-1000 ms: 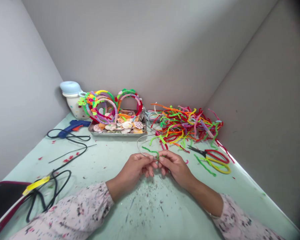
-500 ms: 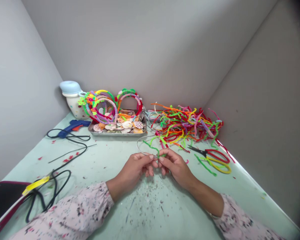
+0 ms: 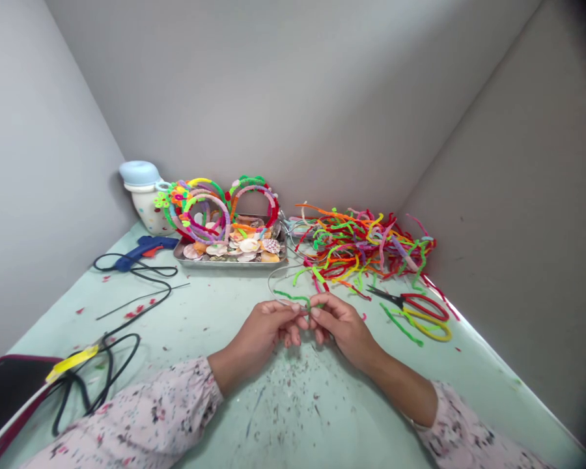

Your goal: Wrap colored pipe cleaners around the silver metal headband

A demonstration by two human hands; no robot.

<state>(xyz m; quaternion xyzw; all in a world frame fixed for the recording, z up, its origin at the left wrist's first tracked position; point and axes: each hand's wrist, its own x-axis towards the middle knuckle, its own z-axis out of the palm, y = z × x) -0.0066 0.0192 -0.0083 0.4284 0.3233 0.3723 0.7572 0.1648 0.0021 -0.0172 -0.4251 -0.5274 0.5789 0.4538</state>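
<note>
Head view, the only one. Pinching thin metal hoop [image 3: 269, 280] between thumb and fingers of left hand [image 3: 266, 327], fingers closed on it. Pinching green pipe cleaner [image 3: 293, 298] at the hoop with right hand [image 3: 340, 324], fingers closed too; exact contact hidden by fingertips. Both pieces above mid desk [image 3: 190, 326], hoop bowing out toward ten o'clock from the pinch. Just changed: loose green end, lifted past ten o'clock half a second ago, now lower, nearer nine; hands otherwise in about the same spot. Probably mid-turn in winding around the hoop; plenty of tail loose, so likely only partly wound. Can't tell number of turns. Round about: at one to two, pipe cleaner pile [image 3: 366, 238]; at three, scissors [image 3: 397, 300] and stray green strand [image 3: 403, 328]; at ten, shell tray [image 3: 229, 264] with headbands [image 3: 226, 225] in or against it, can't tell which; beyond, between nine and ten, glue gun [image 3: 135, 254].
</note>
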